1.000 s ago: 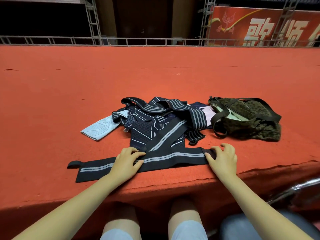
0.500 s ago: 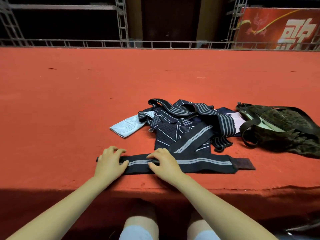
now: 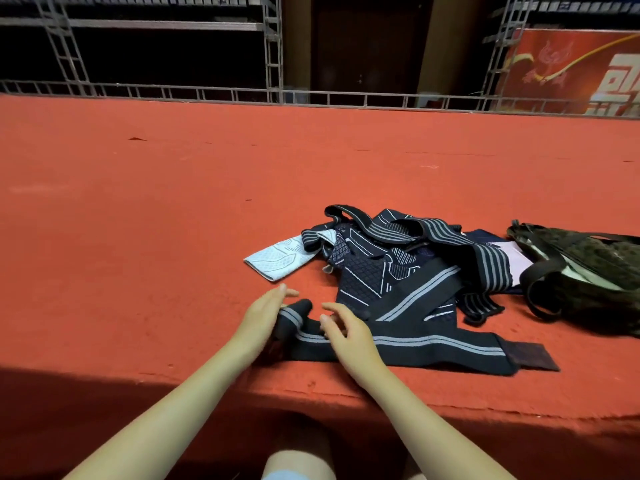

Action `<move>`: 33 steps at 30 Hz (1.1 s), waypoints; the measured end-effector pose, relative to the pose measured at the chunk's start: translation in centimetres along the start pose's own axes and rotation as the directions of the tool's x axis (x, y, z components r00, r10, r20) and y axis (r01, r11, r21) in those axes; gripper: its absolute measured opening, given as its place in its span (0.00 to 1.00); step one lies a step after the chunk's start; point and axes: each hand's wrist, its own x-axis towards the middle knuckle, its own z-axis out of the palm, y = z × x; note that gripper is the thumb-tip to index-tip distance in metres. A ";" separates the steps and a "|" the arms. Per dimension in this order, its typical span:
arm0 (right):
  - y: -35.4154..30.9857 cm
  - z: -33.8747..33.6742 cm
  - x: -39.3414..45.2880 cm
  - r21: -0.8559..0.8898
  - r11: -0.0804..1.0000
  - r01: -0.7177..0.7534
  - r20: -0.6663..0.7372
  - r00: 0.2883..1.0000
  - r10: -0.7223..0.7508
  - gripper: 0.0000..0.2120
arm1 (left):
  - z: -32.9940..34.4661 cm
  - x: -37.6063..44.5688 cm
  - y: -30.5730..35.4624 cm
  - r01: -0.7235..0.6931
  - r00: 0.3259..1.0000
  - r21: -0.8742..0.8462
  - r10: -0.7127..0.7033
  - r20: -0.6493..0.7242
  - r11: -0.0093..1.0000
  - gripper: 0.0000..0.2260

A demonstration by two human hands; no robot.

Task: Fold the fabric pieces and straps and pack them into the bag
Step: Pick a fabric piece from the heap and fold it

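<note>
Grey-striped black strap [image 3: 433,344], red carpet [image 3: 173,220]

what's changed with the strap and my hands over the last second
The left hand has lifted the left end of the long strap and is turning it rightward, starting a fold. The right hand moved from the strap's right end to its middle. Fabric pile and bag stayed put.
</note>
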 end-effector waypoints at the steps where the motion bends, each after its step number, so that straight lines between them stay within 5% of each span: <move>1: -0.1 -0.2 0.0 0.090 0.996 -0.018 -0.032 0.999 0.021 0.11 | 0.8 -0.2 -0.2 0.047 0.997 -0.068 -0.042 0.072 0.997 0.20; 4: -0.2 -0.6 0.0 0.155 0.987 -0.040 -0.089 0.995 0.054 0.12 | 2.7 -0.9 -1.8 0.012 0.984 -0.034 -0.006 0.180 0.999 0.18; 9: -0.2 -0.5 -0.3 0.083 0.994 -0.071 -0.055 0.996 0.075 0.24 | 3.0 -0.6 -3.1 -0.203 0.977 0.188 0.186 0.104 0.961 0.16; 14: -0.4 -3.1 -0.3 -0.037 0.993 -0.114 -0.033 0.993 0.112 0.35 | 3.4 -0.9 -3.6 -0.215 0.976 0.328 0.212 0.045 0.920 0.10; 17: -0.1 -4.4 0.2 -0.261 0.950 -0.168 -0.010 0.985 0.172 0.29 | 3.6 -0.6 -3.5 -0.224 0.972 0.348 0.237 0.005 0.910 0.09; 23: -0.2 -3.3 1.0 0.058 0.978 -0.199 -0.043 0.979 0.201 0.10 | 3.5 -0.6 -3.4 -0.128 0.961 0.285 0.190 -0.201 0.950 0.08; 27: 0.5 -1.0 1.0 -0.102 0.993 -0.057 -0.071 0.996 0.050 0.11 | 3.6 -0.8 -3.2 -0.110 0.977 0.370 0.169 -0.133 0.922 0.10; 33: 0.7 -1.2 0.3 -0.043 0.999 -0.018 -0.139 0.990 0.012 0.16 | 3.5 -0.8 -3.3 -0.102 0.985 0.326 0.141 -0.098 0.940 0.15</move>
